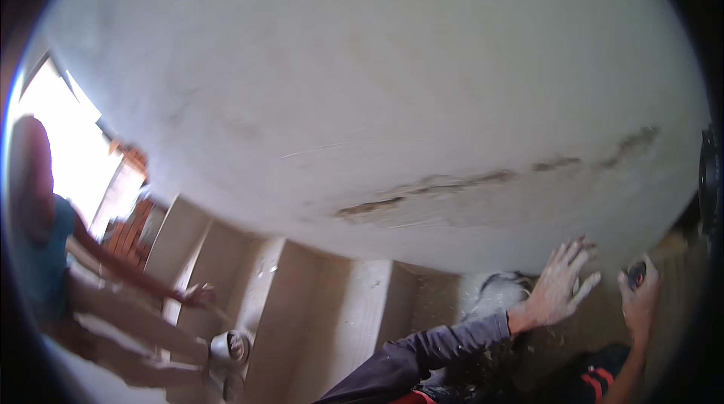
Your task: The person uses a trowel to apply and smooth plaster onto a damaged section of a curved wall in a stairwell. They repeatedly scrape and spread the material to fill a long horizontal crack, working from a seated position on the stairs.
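A pale wall point(422, 87) fills most of the view, with a long broken brown crack point(498, 177) running up to the right. Just below the wall's lower part is my left hand point(554, 291), dusted white, its fingers spread and nothing in them. To its right my right hand point(639, 302) is closed around a dark handle with a red spot on its end point(637, 275). The rest of that tool is hidden, so its kind does not show. Behind my left wrist is a whitish rounded thing point(501, 295), partly covered and hard to make out.
Bare steps point(324, 313) run along the wall's foot at the left. Another person point(53, 253) stands there, one arm stretched toward the steps. A small grey bucket point(228, 347) is by that person's legs. Bricks point(130, 234) show beside a bright opening point(68, 140).
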A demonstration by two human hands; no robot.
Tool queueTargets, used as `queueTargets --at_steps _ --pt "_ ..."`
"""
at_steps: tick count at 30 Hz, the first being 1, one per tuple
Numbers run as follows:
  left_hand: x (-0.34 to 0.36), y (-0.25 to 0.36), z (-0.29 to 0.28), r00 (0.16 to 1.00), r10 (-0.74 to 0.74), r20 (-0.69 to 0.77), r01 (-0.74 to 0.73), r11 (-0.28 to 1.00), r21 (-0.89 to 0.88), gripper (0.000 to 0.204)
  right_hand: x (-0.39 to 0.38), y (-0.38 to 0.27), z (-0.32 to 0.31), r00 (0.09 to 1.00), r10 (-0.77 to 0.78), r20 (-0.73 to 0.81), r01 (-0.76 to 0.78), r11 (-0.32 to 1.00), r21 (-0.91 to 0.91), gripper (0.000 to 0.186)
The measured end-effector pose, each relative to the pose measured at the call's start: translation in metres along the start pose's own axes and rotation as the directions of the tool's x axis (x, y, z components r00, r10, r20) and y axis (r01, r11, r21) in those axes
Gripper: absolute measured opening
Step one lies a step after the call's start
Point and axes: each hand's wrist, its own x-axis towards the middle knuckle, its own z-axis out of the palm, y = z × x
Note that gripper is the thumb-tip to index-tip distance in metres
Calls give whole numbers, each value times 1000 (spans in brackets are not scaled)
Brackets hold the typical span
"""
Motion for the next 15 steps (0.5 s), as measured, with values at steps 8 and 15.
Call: queueTargets --at_steps 8,15 --pt "60 -23 89 895 -99 434 160 982 -104 42 9 -44 -33 999 45 4 -45 998 46 23" --pt "45 -40 108 787 55 614 -73 997 3 45 -43 -56 -36 972 234 -20 -231 967 113 31"
